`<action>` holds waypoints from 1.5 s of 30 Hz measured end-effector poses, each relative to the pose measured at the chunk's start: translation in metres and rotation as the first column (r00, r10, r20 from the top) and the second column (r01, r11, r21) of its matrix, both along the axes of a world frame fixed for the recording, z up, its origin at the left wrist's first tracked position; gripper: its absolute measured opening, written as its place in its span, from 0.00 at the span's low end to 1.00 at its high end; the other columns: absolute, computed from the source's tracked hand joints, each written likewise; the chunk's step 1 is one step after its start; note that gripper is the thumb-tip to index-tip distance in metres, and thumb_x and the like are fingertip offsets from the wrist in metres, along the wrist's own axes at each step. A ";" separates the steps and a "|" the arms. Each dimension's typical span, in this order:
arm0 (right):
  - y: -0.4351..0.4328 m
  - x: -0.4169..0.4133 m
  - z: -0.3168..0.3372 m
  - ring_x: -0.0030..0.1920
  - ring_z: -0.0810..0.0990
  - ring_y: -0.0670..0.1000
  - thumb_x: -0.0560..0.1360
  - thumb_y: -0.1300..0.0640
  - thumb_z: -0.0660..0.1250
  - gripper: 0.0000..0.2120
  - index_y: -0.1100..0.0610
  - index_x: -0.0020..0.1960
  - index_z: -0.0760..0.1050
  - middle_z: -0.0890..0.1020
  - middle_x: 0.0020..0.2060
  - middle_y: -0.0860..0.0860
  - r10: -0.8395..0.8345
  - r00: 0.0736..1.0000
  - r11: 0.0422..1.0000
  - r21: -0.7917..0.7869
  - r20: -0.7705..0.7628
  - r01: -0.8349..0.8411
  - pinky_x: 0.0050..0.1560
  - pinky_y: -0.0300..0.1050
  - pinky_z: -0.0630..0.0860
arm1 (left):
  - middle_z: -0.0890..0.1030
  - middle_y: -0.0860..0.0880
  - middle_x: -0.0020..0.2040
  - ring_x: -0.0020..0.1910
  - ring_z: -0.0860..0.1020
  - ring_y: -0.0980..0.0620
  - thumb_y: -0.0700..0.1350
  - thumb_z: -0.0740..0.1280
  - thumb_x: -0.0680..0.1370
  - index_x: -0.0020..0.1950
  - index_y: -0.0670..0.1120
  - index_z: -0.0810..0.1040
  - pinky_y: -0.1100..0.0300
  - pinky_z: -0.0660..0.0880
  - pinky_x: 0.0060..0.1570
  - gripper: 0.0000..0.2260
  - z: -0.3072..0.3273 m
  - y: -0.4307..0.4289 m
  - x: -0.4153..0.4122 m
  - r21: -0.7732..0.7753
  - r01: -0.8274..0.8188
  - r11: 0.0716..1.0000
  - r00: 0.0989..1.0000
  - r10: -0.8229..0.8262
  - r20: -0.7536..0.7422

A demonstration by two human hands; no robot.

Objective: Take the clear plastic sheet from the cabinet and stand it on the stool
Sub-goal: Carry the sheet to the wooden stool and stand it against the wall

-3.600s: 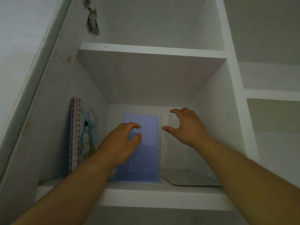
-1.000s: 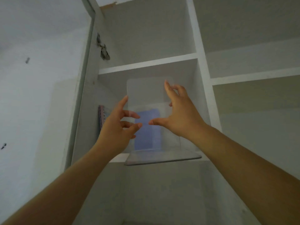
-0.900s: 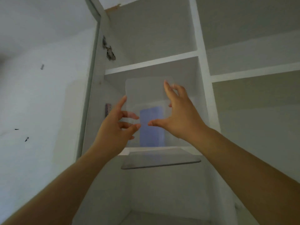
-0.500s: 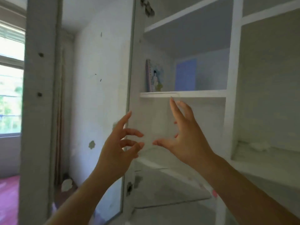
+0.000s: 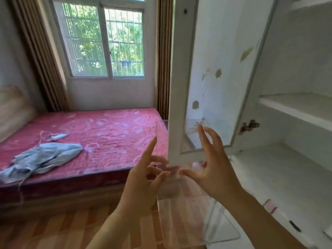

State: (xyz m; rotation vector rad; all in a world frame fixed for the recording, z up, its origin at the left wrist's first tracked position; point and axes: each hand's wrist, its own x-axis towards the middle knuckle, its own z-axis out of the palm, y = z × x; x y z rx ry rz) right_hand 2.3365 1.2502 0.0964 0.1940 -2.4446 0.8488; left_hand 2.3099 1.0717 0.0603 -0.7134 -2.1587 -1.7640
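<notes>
The clear plastic sheet [image 5: 181,209] is upright in the air in front of me, with a bent foot jutting out at its bottom right. My left hand [image 5: 143,178] grips its left edge, fingers spread. My right hand [image 5: 210,169] pinches its right side, thumb in front and fingers behind. The white cabinet [image 5: 296,123] is on the right with its door [image 5: 212,69] swung open behind the sheet. No stool is in view.
A bed with a red mattress [image 5: 93,141] stands to the left under a barred window [image 5: 106,38]. A grey cloth [image 5: 43,157] and a white cable lie on it. Wooden floor [image 5: 53,230] lies below my arms. Brown curtains flank the window.
Both hands lifted the clear sheet out of the upper cabinet shelf and carried it down. My view has swung left and down, from the shelves to the bed and floor.
</notes>
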 end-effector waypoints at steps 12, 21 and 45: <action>-0.266 -0.049 -0.061 0.71 0.63 0.51 0.63 0.42 0.73 0.49 0.44 0.75 0.47 0.53 0.74 0.44 0.540 0.842 0.839 -0.095 0.027 -0.535 0.55 0.37 0.76 | 0.82 0.56 0.45 0.38 0.82 0.54 0.34 0.70 0.71 0.69 0.68 0.60 0.61 0.79 0.39 0.38 -0.051 -0.262 0.050 -0.017 -0.472 0.881 0.877 0.472 0.092; -0.496 -0.050 -0.088 0.57 0.73 0.38 0.64 0.51 0.76 0.46 0.39 0.72 0.50 0.64 0.68 0.41 0.809 0.581 0.581 -0.279 0.090 -0.765 0.48 0.33 0.77 | 0.82 0.54 0.45 0.38 0.81 0.50 0.36 0.71 0.71 0.69 0.62 0.65 0.52 0.81 0.40 0.33 -0.059 -0.461 0.110 0.042 -0.785 0.618 0.611 0.762 0.212; -0.857 -0.320 -0.145 0.55 0.71 0.36 0.64 0.53 0.77 0.48 0.44 0.74 0.50 0.66 0.66 0.41 0.891 0.393 0.448 -0.301 0.226 -0.842 0.46 0.38 0.78 | 0.80 0.58 0.45 0.40 0.79 0.55 0.38 0.70 0.72 0.68 0.69 0.58 0.61 0.79 0.43 0.36 -0.099 -0.782 -0.131 -0.159 -0.901 0.403 0.359 0.900 0.248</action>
